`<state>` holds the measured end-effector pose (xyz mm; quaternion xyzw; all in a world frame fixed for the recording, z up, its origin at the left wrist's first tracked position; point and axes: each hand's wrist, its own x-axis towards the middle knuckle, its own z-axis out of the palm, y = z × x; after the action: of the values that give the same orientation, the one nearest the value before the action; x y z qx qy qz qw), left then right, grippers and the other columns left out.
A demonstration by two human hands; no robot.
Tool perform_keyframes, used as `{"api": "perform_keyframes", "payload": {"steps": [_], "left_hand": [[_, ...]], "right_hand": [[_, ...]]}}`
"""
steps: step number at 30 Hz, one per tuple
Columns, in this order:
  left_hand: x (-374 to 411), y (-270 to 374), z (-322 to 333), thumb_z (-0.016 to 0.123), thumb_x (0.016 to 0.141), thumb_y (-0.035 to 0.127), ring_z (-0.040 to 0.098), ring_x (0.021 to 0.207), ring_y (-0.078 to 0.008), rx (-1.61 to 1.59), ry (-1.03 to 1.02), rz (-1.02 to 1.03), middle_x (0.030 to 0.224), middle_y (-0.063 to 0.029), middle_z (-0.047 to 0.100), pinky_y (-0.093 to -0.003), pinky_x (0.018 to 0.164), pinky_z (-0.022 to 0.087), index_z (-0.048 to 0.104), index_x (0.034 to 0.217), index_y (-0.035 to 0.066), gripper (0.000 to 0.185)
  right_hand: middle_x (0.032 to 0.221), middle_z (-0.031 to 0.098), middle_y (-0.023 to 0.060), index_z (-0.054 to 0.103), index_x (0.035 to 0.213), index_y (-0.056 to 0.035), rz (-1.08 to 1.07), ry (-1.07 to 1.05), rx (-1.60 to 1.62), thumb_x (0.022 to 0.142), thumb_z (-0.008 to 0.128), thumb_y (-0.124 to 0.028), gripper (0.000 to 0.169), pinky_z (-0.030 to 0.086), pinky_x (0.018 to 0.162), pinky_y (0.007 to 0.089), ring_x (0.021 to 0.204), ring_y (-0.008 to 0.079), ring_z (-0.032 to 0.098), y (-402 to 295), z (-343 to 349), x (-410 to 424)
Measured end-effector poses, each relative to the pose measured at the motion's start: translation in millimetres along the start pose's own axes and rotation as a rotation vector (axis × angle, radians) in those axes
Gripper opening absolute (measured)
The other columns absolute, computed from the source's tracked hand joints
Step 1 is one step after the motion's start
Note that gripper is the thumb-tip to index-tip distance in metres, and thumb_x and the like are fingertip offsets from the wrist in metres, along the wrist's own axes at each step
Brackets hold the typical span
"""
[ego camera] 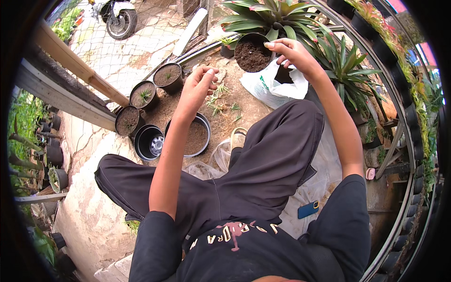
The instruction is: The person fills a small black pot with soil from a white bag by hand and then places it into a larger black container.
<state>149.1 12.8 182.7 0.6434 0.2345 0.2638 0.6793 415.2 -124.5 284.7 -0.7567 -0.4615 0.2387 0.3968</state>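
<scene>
My left hand (200,81) hovers over the soil-strewn ground, fingers loosely curled and apart, with nothing visible in it. My right hand (294,56) reaches to a black pot of dark soil (252,58), its fingertips overlapping the rim in view; whether they touch it is unclear. That pot stands against an open white plastic bag (271,86) with dark contents. Left of my left hand are three black pots with small seedlings: one (168,78), another (143,96) and a third (128,121). Loose grassy plantlets (218,98) lie on the ground.
A bare black pot (148,142) stands beside a wide black tub (199,141) of soil, partly behind my left forearm. Large bromeliads (278,21) grow beyond the bag. A phone (308,209) lies on plastic sheeting (322,172). Wire netting (155,31) and a wooden post (81,67) border the spot.
</scene>
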Motion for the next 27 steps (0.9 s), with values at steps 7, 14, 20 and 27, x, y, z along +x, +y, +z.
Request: {"api": "perform_keyframes", "payload": {"steps": [7, 14, 20, 27], "left_hand": [[-85.5, 6.5, -96.9, 0.051, 0.105, 0.035, 0.06, 0.085, -0.0077, 0.089, 0.471, -0.116, 0.1, 0.0004, 0.063, -0.0263, 0.079, 0.048, 0.066, 0.119, 0.01, 0.032], [-140.1, -71.7, -129.0, 0.055, 0.102, 0.041, 0.059, 0.084, -0.011, 0.214, 0.678, -0.284, 0.101, -0.004, 0.065, -0.0269, 0.072, 0.047, 0.066, 0.116, 0.006, 0.04], [-131.1, -125.6, -141.0, 0.06, 0.098, 0.035, 0.066, 0.089, -0.021, 0.389, 0.699, -0.295, 0.096, -0.0145, 0.071, -0.0349, 0.084, 0.051, 0.065, 0.112, -0.002, 0.04], [-118.4, -155.8, -140.2, 0.055, 0.102, 0.042, 0.052, 0.073, -0.0075, 0.188, 0.482, -0.459, 0.091, 0.0022, 0.06, -0.0252, 0.067, 0.044, 0.065, 0.115, 0.008, 0.038]], "right_hand": [[0.097, 0.07, 0.0105, 0.071, 0.113, 0.0007, -0.165, -0.344, -0.062, 0.077, 0.072, -0.063, 0.073, 0.052, 0.073, 0.0297, 0.083, 0.0156, 0.065, -56.6, 91.8, 36.1], [0.096, 0.068, 0.0069, 0.067, 0.115, 0.0006, -0.231, -0.618, -0.181, 0.084, 0.076, -0.054, 0.063, 0.052, 0.078, 0.0284, 0.087, 0.0131, 0.065, -61.3, 167.6, 50.9], [0.104, 0.07, 0.0147, 0.066, 0.118, 0.0041, -0.387, -0.635, -0.394, 0.081, 0.079, -0.049, 0.066, 0.053, 0.085, 0.0333, 0.093, 0.0215, 0.068, -49.8, 207.4, 48.2], [0.096, 0.071, 0.0248, 0.068, 0.106, 0.0121, -0.496, -0.619, -0.507, 0.071, 0.076, -0.061, 0.081, 0.056, 0.075, 0.0372, 0.086, 0.0307, 0.072, -42.5, 224.9, 51.5]]}}
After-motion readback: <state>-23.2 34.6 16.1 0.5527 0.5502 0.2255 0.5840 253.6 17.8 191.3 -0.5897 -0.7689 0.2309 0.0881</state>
